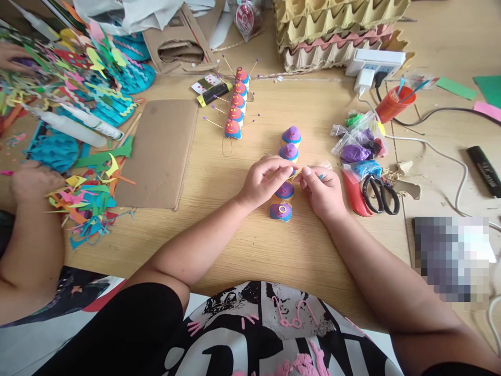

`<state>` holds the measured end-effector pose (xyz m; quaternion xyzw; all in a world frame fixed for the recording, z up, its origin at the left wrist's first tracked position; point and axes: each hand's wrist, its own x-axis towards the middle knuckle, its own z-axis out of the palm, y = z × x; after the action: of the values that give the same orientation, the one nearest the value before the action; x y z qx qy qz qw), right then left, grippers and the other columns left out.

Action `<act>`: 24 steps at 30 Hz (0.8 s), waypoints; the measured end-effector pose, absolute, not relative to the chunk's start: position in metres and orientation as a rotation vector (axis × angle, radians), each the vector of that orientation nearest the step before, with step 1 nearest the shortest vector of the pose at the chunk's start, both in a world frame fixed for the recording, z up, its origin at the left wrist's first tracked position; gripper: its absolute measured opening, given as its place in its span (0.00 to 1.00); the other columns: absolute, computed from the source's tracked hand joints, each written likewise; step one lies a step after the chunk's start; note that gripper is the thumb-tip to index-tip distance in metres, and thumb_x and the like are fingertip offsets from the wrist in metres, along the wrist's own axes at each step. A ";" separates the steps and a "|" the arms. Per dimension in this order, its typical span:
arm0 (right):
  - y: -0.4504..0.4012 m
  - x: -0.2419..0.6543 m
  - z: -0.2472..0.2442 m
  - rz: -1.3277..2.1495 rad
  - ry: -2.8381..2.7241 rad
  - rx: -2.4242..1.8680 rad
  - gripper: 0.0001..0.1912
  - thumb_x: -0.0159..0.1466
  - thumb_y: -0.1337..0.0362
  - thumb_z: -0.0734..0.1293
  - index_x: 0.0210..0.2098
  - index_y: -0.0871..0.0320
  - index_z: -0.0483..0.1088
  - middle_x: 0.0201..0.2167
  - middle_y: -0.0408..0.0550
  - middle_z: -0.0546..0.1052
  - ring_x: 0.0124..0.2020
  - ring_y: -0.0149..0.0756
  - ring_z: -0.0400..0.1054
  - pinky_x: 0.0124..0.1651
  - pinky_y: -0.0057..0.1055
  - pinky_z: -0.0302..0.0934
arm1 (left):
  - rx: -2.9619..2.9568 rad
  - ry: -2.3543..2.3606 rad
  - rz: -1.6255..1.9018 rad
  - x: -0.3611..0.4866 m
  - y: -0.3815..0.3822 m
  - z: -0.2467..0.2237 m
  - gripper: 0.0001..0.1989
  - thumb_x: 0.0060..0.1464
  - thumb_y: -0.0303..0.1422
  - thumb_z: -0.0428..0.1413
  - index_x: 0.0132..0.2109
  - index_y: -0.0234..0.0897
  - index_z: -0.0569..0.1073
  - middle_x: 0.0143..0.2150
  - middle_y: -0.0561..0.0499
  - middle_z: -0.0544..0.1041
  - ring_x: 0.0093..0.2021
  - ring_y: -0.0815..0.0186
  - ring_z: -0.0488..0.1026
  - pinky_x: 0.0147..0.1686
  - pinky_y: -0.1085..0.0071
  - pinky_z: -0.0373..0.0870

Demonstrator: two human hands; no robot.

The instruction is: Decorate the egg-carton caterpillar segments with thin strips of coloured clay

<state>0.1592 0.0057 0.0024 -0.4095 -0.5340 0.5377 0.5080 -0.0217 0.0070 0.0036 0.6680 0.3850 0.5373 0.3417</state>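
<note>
My left hand [268,180] and my right hand [321,190] meet fingertip to fingertip, each in a pinch. What lies between the fingers is too small to make out. Beneath them runs a row of egg-carton cups [285,190] coated in purple and blue clay, its middle partly hidden by my hands. The nearest cup carries a yellow ring [282,209]. A teal bit [321,176] shows at my right fingers. Farther back stands a finished-looking row of red and blue cups [236,107] with smiling faces and toothpick-like sticks poking out at the sides.
Black-handled scissors [379,194], bagged clay [358,149] and a red cup [392,104] lie right. Egg cartons [340,31] and a power strip [376,61] stand behind. Left are cardboard [158,154], paper scraps [94,198], glue bottles [66,125] and another person's arm [35,235].
</note>
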 end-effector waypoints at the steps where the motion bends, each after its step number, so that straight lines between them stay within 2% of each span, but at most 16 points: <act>1: 0.006 0.159 0.004 1.287 -1.301 -0.995 0.30 0.61 0.37 0.76 0.21 0.56 0.74 0.20 0.43 0.71 0.23 0.29 0.57 0.29 0.32 0.56 | 1.755 1.002 1.396 -0.022 0.007 0.004 0.19 0.70 0.50 0.59 0.43 0.41 0.86 0.44 0.47 0.88 0.47 0.63 0.82 0.53 0.63 0.76; 6: 0.005 0.158 0.010 1.263 -1.345 -0.994 0.34 0.59 0.35 0.77 0.18 0.56 0.67 0.17 0.41 0.65 0.23 0.29 0.58 0.31 0.32 0.59 | 1.869 1.013 1.399 -0.021 0.007 0.004 0.11 0.67 0.42 0.63 0.45 0.41 0.86 0.42 0.48 0.87 0.44 0.65 0.81 0.48 0.66 0.76; 10: 0.005 0.158 0.011 1.243 -1.361 -0.980 0.33 0.61 0.36 0.76 0.18 0.56 0.67 0.17 0.40 0.65 0.23 0.28 0.56 0.30 0.31 0.58 | 1.929 1.012 1.398 -0.021 0.007 0.004 0.08 0.65 0.40 0.66 0.44 0.41 0.85 0.42 0.49 0.87 0.43 0.65 0.81 0.49 0.65 0.76; 17: 0.004 0.158 0.013 1.191 -1.414 -0.993 0.32 0.63 0.34 0.74 0.21 0.56 0.69 0.20 0.41 0.68 0.25 0.30 0.60 0.35 0.32 0.63 | 1.929 1.055 1.425 -0.019 0.007 0.003 0.04 0.63 0.36 0.68 0.41 0.42 0.86 0.39 0.51 0.88 0.42 0.65 0.82 0.48 0.65 0.78; 24: 0.003 0.158 0.014 1.187 -1.456 -0.995 0.34 0.66 0.33 0.70 0.22 0.55 0.67 0.20 0.40 0.65 0.25 0.30 0.57 0.33 0.32 0.59 | 1.904 1.083 1.414 -0.019 0.007 0.005 0.04 0.64 0.34 0.67 0.40 0.42 0.86 0.39 0.51 0.88 0.42 0.65 0.82 0.49 0.64 0.78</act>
<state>0.1584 0.0034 0.0141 -0.4090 -0.5985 0.4879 0.4863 -0.0193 0.0066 0.0046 0.7044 0.4007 0.5231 0.2639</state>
